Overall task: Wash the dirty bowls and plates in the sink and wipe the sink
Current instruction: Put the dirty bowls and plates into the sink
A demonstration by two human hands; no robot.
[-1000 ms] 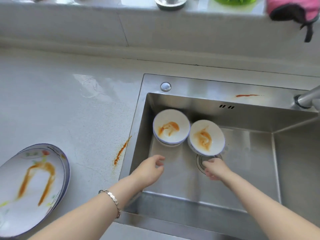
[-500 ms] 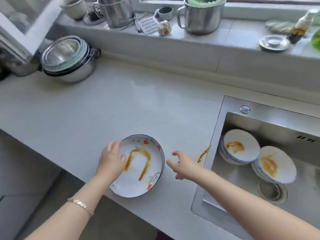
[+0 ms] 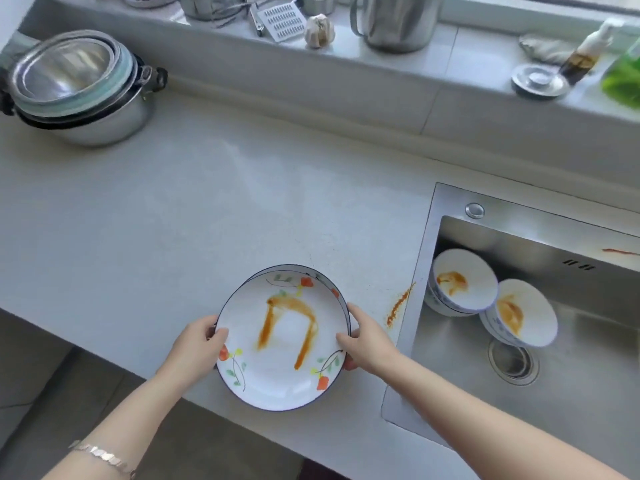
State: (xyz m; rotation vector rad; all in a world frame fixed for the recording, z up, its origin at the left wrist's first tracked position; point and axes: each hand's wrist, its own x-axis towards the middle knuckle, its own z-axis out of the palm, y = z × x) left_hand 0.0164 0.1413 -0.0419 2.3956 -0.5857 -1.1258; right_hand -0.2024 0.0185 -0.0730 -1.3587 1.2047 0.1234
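— Left of the sink (image 3: 450, 202), at the surface's (image 3: 207, 209) front edge, who holds the sauce-streaked plate (image 3: 284, 341)?
— Both hands. The left hand (image 3: 194, 351) grips the rim farther from the sink, and the right hand (image 3: 367, 341) grips the nearer rim.
— And the bowls?
— Two stained bowls (image 3: 462, 282) lean together inside the sink, near its drain (image 3: 512, 362).

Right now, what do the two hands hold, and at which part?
The sauce-stained plate, by its rim: left hand on the left edge, right hand on the right edge, thumbs over the top.
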